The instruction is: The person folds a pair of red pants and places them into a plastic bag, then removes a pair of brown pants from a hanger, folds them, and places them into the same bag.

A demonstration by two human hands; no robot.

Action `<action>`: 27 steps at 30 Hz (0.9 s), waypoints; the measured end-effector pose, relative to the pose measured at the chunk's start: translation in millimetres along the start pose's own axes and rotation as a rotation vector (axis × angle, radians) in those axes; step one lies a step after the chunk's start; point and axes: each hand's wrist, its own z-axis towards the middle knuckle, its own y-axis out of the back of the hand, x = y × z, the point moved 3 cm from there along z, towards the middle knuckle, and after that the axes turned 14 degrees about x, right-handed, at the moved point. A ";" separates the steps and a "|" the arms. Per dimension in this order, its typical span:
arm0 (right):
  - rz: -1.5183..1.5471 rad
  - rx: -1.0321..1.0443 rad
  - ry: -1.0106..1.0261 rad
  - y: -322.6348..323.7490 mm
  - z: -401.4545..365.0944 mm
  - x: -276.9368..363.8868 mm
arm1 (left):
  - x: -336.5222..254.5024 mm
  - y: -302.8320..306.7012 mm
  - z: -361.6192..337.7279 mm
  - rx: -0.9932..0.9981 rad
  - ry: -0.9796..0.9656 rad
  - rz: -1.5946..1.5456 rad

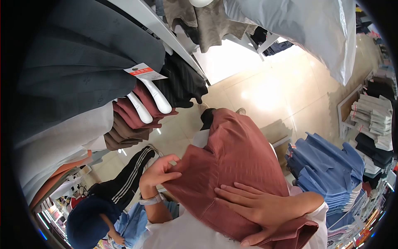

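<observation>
A dusty red garment (244, 153) is spread over the front of my body, its lower right end folded near my forearm. My left hand (159, 171) pinches the garment's left edge between thumb and fingers, and a light band circles that wrist. Flat on the fabric lies my right hand (253, 205), its fingers stretched out and pointing left. Part of my white top (182, 228) shows below the cloth.
Dark jackets (83, 58) and red garments on white hangers (139, 108) hang at the left. A person in striped trousers (128, 174) bends at lower left. Folded blue clothes (329, 166) are stacked at right. Grey plastic (306, 25) hangs above the tiled floor (244, 87).
</observation>
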 end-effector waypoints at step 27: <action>-0.181 0.213 0.077 -3.5 3.2 1.5 | 3.4 8.4 -22.9 -0.220 -0.045 -0.021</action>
